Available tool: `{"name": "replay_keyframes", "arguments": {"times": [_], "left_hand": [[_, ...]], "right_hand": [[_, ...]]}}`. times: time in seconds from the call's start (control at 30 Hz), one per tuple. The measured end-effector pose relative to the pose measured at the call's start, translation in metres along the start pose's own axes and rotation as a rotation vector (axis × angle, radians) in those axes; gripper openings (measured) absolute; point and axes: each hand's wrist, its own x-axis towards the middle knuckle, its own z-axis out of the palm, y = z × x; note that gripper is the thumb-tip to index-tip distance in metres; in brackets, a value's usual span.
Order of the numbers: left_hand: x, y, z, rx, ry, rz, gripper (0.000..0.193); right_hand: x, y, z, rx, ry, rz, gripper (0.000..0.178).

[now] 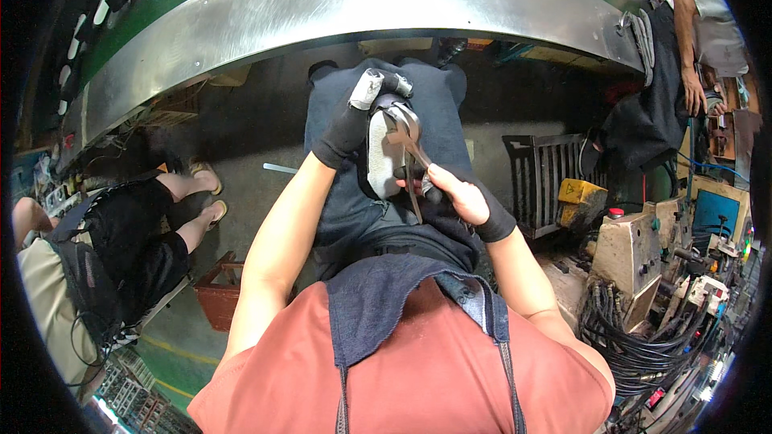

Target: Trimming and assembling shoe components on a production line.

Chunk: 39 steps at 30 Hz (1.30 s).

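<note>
Several fingers of my left grip (354, 117) are clamped over the far end of the pale, shoe-shaped piece (379, 157) above my lap (342, 213); it should be light and firm, best held by its edges. The brown straps (408, 141) look thin, pliable; my right grip (463, 198) pinches one.

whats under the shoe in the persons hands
Around the shoe, dark blue cloth over the person's lap shows below. Whatever lies directly beneath is covered; I can't tell whether the shoe touches the cloth.
</note>
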Motion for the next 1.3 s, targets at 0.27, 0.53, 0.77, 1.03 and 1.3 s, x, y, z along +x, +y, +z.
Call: {"name": "replay_keyframes", "arguments": {"times": [0.27, 0.53, 0.77, 1.03, 1.3], "left_hand": [[-0.005, 0.002, 0.009, -0.048, 0.002, -0.068, 0.043], [-0.013, 0.004, 0.011, -0.054, 0.091, -0.048, 0.044], [-0.045, 0.017, 0.007, 0.131, -0.103, 0.08, 0.057], [-0.167, -0.008, 0.049, -0.172, 0.129, -0.391, 0.097], [-0.175, -0.036, 0.055, -0.195, 0.184, -0.341, 0.096]], "right_hand": [[-0.005, -0.03, 0.008, -0.164, 0.102, 0.123, 0.047], [0.031, 0.064, 0.057, -0.521, 0.511, -0.32, 0.034], [-0.003, 0.077, 0.039, -0.609, 0.223, -0.313, 0.023], [-0.068, 0.079, -0.007, -1.203, -0.251, -0.57, 0.044], [-0.073, 0.086, -0.022, -1.212, -0.347, -0.571, 0.05]]}}
